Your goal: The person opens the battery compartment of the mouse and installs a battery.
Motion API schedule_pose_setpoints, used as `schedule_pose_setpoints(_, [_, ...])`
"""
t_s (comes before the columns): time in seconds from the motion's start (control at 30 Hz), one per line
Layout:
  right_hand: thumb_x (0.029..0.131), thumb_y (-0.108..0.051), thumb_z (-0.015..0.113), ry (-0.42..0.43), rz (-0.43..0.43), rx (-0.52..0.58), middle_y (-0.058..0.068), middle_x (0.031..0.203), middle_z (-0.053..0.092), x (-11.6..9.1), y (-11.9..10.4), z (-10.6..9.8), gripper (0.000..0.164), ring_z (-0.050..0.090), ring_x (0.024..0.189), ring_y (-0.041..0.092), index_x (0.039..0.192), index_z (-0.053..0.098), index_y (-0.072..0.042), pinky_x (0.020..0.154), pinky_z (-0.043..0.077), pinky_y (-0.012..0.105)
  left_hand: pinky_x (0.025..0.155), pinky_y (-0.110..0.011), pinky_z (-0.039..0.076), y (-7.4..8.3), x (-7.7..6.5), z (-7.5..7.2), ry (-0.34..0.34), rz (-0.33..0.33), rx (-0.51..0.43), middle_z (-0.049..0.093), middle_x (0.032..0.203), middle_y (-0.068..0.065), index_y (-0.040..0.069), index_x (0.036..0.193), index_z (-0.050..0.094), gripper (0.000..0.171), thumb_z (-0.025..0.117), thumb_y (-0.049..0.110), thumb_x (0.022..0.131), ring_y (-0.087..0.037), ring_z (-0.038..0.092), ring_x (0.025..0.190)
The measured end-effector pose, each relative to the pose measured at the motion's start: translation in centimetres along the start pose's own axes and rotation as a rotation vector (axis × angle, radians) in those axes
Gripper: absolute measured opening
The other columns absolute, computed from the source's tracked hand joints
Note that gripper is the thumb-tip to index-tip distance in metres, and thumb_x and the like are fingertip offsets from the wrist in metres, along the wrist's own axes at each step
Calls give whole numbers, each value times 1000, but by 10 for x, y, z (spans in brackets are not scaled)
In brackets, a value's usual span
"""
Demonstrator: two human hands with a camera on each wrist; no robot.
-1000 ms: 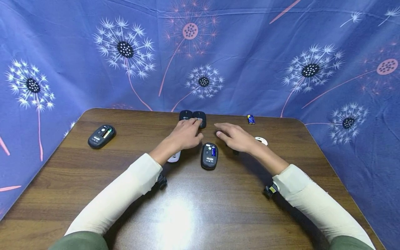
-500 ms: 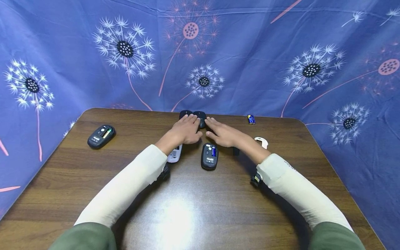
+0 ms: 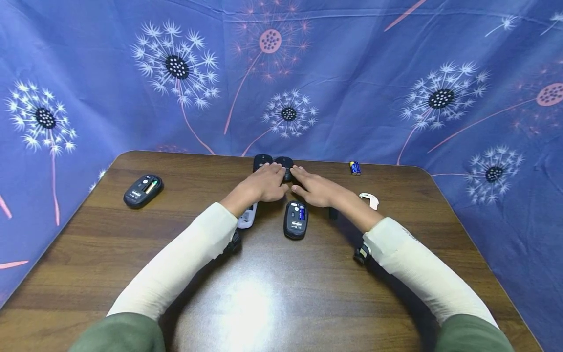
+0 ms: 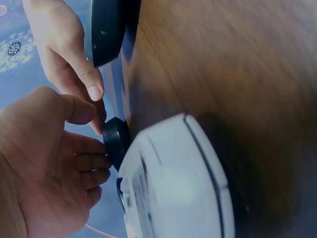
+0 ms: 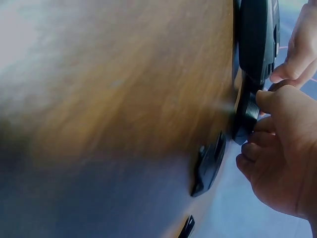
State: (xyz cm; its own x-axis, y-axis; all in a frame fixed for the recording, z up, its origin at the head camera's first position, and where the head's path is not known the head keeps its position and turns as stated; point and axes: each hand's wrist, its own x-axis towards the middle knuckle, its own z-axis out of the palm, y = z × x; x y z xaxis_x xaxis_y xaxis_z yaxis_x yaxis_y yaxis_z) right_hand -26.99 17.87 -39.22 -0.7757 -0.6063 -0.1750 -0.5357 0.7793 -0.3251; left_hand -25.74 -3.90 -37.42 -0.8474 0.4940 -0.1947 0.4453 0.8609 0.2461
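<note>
My left hand [image 3: 264, 187] and right hand [image 3: 314, 189] reach to the table's far edge, fingers mostly straight, thumbs apart from them. Their fingertips meet at a black computer mouse [image 3: 285, 163], one hand on either side of it. In the right wrist view, the right thumb and fingertips lie right at the ribbed end of this mouse [image 5: 247, 111]. A second black mouse [image 3: 262, 160] stands just left of it, partly behind the left fingers. Below the left wrist is a white mouse [image 3: 248, 217], partly hidden; it fills the front of the left wrist view.
An upturned black mouse [image 3: 296, 221] with blue batteries lies between the forearms. Another upturned mouse [image 3: 143, 191] with an uncovered battery bay is at the left. Blue batteries [image 3: 355, 168] lie at the back right, near a white cover [image 3: 374, 201] and a black piece [image 3: 333, 213].
The right hand has moved left and forward to the black mouse, and the left hand has shifted slightly right. The mouse has slid a little right, opening a gap from its neighbour.
</note>
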Motion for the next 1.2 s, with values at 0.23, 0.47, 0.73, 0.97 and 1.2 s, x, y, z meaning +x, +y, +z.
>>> schedule_pose_setpoints(0.23, [123, -36, 43, 19, 0, 6, 24, 188, 16, -13, 6, 2, 69, 17, 176, 42, 179, 20, -1, 146, 22, 66, 152, -43, 7, 8, 2, 1, -14, 23, -36, 24, 187, -21, -2, 176, 28, 70, 40, 35, 118, -35, 17, 178])
schedule_pose_setpoints(0.47, [123, -36, 43, 27, 10, 14, 26, 187, 18, -24, 13, 1, 69, 19, 175, 43, 178, 22, 0, 147, 22, 64, 152, -38, 6, 1, 21, 15, -11, 68, -91, 25, 188, -16, 2, 177, 30, 71, 35, 44, 119, -28, 16, 179])
schedule_pose_setpoints(0.73, [123, -33, 46, 52, 12, 27, 28, 185, 24, -39, 19, -1, 67, 22, 174, 45, 177, 27, 2, 147, 23, 64, 152, -43, 11, 21, 12, 5, -12, 87, -95, 28, 186, -20, -1, 175, 34, 64, 39, 31, 120, -33, 22, 177])
schedule_pose_setpoints(0.97, [123, -33, 48, 78, 3, 31, 28, 183, 27, -43, 22, -1, 66, 26, 173, 45, 176, 31, 1, 145, 27, 65, 152, -45, 13, 21, 17, 8, -13, 93, -112, 31, 185, -20, 0, 175, 36, 63, 38, 31, 120, -33, 23, 177])
schedule_pose_setpoints(1.2, [118, -32, 63, 162, 25, 77, 30, 178, 40, -36, 31, -3, 68, 36, 168, 48, 172, 41, 1, 142, 34, 67, 148, -52, 28, -18, 75, 51, 88, 96, -216, 33, 185, -18, 6, 177, 33, 74, 48, 44, 115, -35, 31, 174])
